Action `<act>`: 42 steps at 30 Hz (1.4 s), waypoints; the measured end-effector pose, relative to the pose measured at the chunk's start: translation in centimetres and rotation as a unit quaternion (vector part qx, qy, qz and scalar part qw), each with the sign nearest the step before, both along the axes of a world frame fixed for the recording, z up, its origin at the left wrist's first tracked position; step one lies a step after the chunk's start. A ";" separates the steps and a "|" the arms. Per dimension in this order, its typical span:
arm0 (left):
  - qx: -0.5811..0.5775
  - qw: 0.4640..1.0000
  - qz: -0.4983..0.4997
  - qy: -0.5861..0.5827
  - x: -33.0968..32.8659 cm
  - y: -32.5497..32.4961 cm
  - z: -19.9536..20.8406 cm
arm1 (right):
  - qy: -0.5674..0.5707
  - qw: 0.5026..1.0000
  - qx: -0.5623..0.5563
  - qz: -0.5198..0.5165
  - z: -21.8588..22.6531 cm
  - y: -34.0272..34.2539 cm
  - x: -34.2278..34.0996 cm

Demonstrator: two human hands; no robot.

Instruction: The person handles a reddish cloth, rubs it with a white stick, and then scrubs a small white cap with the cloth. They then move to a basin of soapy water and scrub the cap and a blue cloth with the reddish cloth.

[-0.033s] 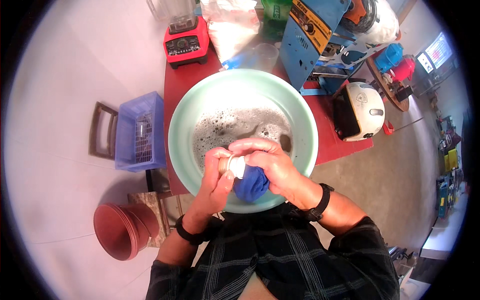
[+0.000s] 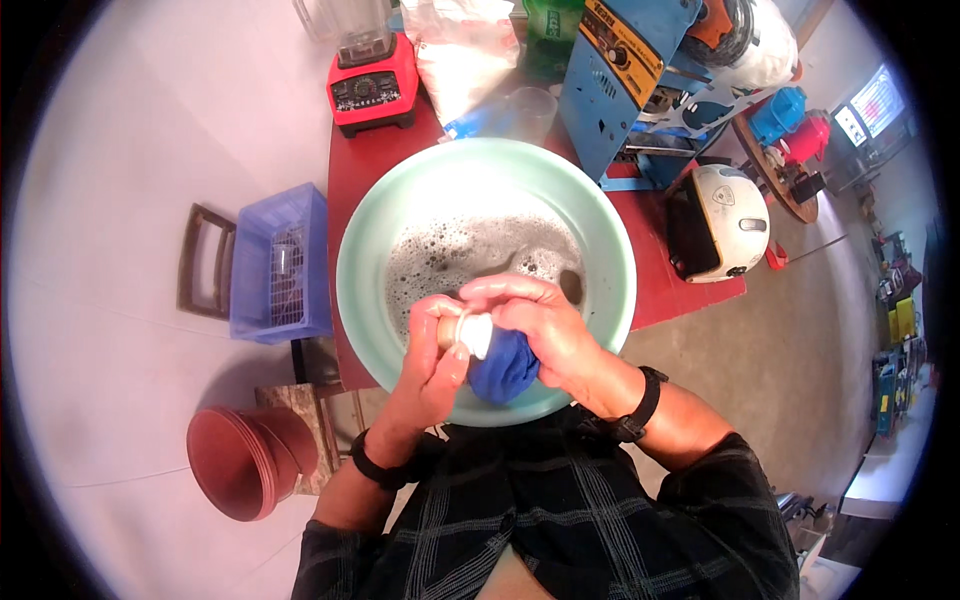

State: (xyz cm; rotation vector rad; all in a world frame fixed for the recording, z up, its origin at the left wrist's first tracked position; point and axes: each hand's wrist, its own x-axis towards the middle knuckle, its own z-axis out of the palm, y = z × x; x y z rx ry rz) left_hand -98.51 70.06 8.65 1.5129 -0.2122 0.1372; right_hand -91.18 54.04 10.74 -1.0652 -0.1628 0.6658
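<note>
Over the near side of a pale green basin point(image 2: 618, 270), my two hands meet around a small round piece with a white end point(image 2: 475, 338) and a tan part; its exact kind cannot be made out. My left hand point(image 2: 430, 365) is closed on it, thumb and fingers pinching the tan side. My right hand point(image 2: 555, 335) is curled around a bunched blue cloth point(image 2: 503, 370), its thumb against the white end. The fingers look wet. Foamy grey water point(image 2: 450, 245) lies in the basin below.
The basin rests on a red table point(image 2: 355, 350). Behind it are a red blender point(image 2: 372, 85), a white sack point(image 2: 465, 60), a clear cup point(image 2: 532, 112) and a blue machine point(image 2: 615, 90). A white helmet point(image 2: 730, 220) sits right. Left are a blue crate point(image 2: 250, 270) and reddish bucket point(image 2: 235, 460).
My hands hold almost the same place and grip. The white end looks very slightly turned under my right thumb.
</note>
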 end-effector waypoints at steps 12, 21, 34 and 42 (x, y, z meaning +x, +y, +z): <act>-0.404 0.904 -0.091 0.105 1.4 2.0 0.8 | -0.100 0.916 -0.379 0.090 1.8 1.8 5.5; -0.466 0.870 -0.042 0.157 0.7 4.0 -0.4 | -0.347 0.630 -0.661 0.214 -7.5 3.0 14.0; -0.159 0.961 0.047 0.222 2.5 5.4 -1.9 | -0.385 0.807 -0.404 0.191 -0.8 3.4 9.1; -0.043 0.989 -0.011 0.141 3.6 4.8 -3.7 | -0.515 0.787 -0.336 0.042 0.3 4.1 2.2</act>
